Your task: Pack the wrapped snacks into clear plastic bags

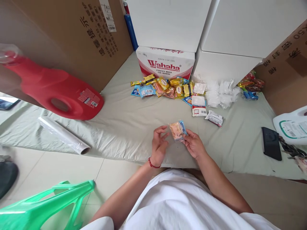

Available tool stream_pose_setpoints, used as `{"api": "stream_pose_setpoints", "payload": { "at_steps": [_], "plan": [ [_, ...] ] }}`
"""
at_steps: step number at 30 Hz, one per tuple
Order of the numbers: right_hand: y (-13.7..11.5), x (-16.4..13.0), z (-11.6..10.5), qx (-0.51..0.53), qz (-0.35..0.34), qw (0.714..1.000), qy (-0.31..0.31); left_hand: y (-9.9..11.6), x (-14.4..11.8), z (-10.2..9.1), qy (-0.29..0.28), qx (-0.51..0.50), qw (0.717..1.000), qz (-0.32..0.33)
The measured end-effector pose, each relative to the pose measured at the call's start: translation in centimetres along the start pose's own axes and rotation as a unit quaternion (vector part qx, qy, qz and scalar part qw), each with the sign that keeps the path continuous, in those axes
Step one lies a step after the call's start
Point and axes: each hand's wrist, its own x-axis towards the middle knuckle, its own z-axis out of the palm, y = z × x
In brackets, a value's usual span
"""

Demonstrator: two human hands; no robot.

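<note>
Between thumb and fingers, my right hand (pixel 193 143) grips a small snack packet (pixel 177 131), part clear over a pinkish-tan filling and part blue. Close by on its left is my left hand (pixel 159 143), fingers apart and curved, with a red cord bracelet at the wrist; it holds nothing. Beyond both hands lies a pile of snack packets (pixel 165 88) in yellow, blue and pink. Right of the pile sit a red-and-white packet (pixel 199 111), a white packet with dark print (pixel 215 118) and a heap of clear-wrapped white pieces (pixel 220 92).
A Wahaha water carton (pixel 166 64) stands behind the pile. To the left are a red jug (pixel 69 92) and a roll of clear film (pixel 63 134). At the right lie a black phone (pixel 271 143) and a white jug (pixel 291 126). A green stool (pixel 45 204) stands below left.
</note>
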Motion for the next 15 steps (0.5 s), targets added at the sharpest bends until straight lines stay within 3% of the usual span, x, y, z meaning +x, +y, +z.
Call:
{"api": "stream_pose_setpoints", "payload": {
  "at_steps": [1,3,6,8,10,12,15],
  "plan": [
    [0.2,0.0,0.0,0.005,0.001,1.000,0.003,0.2,0.1,-0.1,0.020,0.003,0.999,-0.050],
    [0.6,-0.2,0.0,-0.013,0.015,1.000,-0.003,0.6,0.3,0.0,-0.008,0.010,0.993,-0.117],
    [0.8,-1.1,-0.5,-0.096,0.040,0.994,-0.027,1.1,0.5,0.8,-0.099,0.020,0.988,-0.113],
    [0.0,-1.7,-2.0,-0.152,0.031,0.988,-0.023,1.4,0.6,1.2,-0.125,0.041,0.988,-0.084],
    [-2.2,-1.6,-4.9,-0.167,-0.019,0.985,0.044,1.5,0.8,0.8,-0.142,0.073,0.986,-0.055],
    [-6.1,-0.8,-9.3,-0.134,-0.113,0.969,0.173,1.2,1.2,-0.7,-0.134,0.116,0.984,-0.025],
    [-13.8,1.8,-16.7,-0.092,-0.247,0.893,0.365,0.0,1.8,-4.8,-0.074,0.214,0.974,0.017]
  ]
}}
